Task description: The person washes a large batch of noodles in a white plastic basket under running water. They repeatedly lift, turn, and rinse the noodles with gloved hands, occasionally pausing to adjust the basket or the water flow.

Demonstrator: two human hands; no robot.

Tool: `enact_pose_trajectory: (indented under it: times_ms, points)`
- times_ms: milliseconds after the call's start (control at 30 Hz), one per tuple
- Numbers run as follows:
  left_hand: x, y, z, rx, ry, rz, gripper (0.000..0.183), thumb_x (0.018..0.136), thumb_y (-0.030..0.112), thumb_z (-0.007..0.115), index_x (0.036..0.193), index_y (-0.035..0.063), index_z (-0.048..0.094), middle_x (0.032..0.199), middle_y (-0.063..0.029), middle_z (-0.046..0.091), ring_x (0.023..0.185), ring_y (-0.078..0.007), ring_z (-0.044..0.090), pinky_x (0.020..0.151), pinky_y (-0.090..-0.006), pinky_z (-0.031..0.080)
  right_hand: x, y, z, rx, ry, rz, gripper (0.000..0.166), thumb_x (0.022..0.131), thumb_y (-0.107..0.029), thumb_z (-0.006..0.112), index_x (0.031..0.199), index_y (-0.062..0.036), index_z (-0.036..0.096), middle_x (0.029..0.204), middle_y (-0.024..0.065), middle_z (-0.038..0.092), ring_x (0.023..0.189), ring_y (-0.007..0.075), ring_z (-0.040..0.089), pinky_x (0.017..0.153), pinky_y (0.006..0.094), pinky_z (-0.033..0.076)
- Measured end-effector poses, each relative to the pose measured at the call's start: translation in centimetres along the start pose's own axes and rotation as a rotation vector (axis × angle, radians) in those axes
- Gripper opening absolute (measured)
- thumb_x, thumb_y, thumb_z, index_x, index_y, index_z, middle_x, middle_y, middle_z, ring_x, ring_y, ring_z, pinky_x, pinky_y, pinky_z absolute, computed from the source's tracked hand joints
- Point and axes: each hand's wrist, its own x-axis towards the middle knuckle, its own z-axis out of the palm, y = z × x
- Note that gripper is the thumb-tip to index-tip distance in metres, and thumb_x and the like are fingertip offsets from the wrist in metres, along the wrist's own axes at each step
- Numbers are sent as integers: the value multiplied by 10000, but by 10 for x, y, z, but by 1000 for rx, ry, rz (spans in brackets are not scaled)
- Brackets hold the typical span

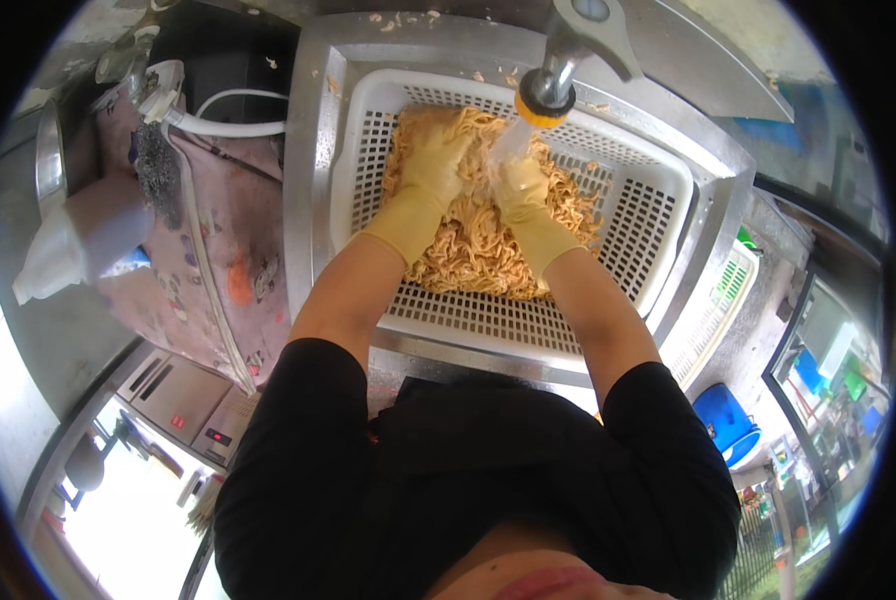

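Both my hands wear pale yellow rubber gloves and are pressed into a heap of yellow-brown, strip-like food (485,251), whose exact kind I cannot tell. My left hand (434,169) lies in the heap's left part, its fingertips partly hidden. Just right of it, my right hand (524,187) is under water running from a metal faucet (549,97) with an orange ring at its mouth. The heap sits in a white perforated plastic basket (485,330), inside a stainless steel sink (317,150). Whether either hand grips any strips is not clear.
Left of the sink, a patterned pink cloth (223,225) lies beneath a white hose (230,127), beside a translucent plastic jug (95,232). Small food scraps dot the sink's back rim. On the right are another white basket (718,315) and a blue bucket (725,424).
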Motion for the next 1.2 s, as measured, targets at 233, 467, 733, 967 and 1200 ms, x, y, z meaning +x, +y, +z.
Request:
enact_pose_trajectory:
  times_ms: [233,467,733,967,1200]
  points:
    - [21,14,-31,-181,11,-131,463,896,143,711,1345,249,672,1321,-138,624,1130,-309,657,877,-414,551,4,-25,-63,-11,-241,121,658,985,-270,703,1550,-83,422,1489,165,569,1121,240,710,976,376,603]
    - [-71,105,-1,-301,-220,321,177,1033,231,616,1001,62,574,1004,-93,610,970,-184,612,896,-315,581,-85,58,-131,411,-467,163,768,949,-134,752,1621,-174,383,1618,141,447,1393,245,541,1198,418,450]
    - [-44,46,-68,-809,167,-341,289,1042,218,596,1271,49,546,1185,-125,571,1116,-270,575,1080,-343,555,-132,39,-96,229,-333,338,1109,828,-113,863,1688,-277,183,1766,93,44,1612,297,92,1315,481,223]
    - [11,55,-25,-686,-263,-478,490,1042,244,622,1494,78,530,1165,-151,703,689,-146,559,583,-274,503,-62,86,-11,-586,-471,262,782,963,-67,640,1662,-174,307,1765,100,93,1628,322,37,1341,431,116]
    - [-45,96,-15,-199,-87,-17,445,981,155,676,1418,92,614,1386,-68,664,844,-139,628,758,-297,571,-98,38,-76,9,-279,365,920,877,212,523,1675,-159,254,1778,36,0,1628,258,53,1261,298,359]
